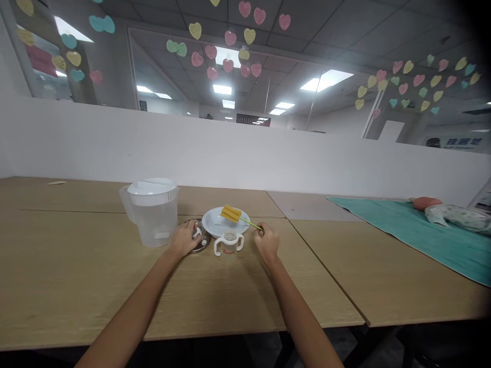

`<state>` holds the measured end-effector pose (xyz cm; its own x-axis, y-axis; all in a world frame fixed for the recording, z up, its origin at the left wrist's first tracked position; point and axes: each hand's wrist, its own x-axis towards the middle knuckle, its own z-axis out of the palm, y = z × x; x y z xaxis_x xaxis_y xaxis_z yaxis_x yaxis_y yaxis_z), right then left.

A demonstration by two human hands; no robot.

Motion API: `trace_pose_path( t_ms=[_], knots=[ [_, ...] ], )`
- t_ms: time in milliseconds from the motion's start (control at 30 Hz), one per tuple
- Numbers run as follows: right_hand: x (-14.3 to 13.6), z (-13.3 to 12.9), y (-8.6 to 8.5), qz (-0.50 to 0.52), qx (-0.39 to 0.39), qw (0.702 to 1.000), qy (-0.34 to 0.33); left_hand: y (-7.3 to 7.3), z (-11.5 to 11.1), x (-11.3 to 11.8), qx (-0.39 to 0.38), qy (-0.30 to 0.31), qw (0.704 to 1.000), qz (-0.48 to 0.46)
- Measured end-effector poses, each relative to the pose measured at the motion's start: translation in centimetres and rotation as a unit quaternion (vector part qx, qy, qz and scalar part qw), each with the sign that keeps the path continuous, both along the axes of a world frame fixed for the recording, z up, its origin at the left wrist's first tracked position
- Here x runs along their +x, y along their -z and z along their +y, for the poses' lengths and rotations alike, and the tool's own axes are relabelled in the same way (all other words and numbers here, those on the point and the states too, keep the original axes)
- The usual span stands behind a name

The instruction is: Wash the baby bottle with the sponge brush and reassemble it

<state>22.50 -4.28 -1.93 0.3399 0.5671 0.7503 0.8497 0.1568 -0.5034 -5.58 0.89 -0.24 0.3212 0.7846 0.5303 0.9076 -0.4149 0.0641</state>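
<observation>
My right hand (267, 241) is closed around the thin green handle of a bottle brush with a yellow sponge head (231, 213). The sponge end lies over a white plate (209, 223). In front of the plate stands a small clear baby bottle (229, 250), upright and without a lid, with two white side handles and red lettering. To its left, my left hand (184, 239) reaches over a round metal dish (207, 242). Its fingers are curled at a small white part (197, 233) in the dish; the fingers partly cover it. Another small white piece (204, 243) lies in the dish.
A clear pitcher with a white lid (157, 217) stands left of my left hand. Toward the right lie a green cloth (399, 225), a reddish object (426, 203) and a patterned cloth bundle (466, 217). Behind the wooden tables (215, 301) rises a white wall (230, 153) below glass.
</observation>
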Motion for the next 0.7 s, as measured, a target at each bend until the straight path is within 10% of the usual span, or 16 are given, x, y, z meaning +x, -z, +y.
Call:
trace_pose_path(
  t_ms=[700],
  knots=[
    [0.06, -0.12, -0.09, -0.002, -0.025, 1.0, 0.003, 0.5, -0.08, -0.06, -0.053, -0.077, 0.995, 0.038]
  ],
)
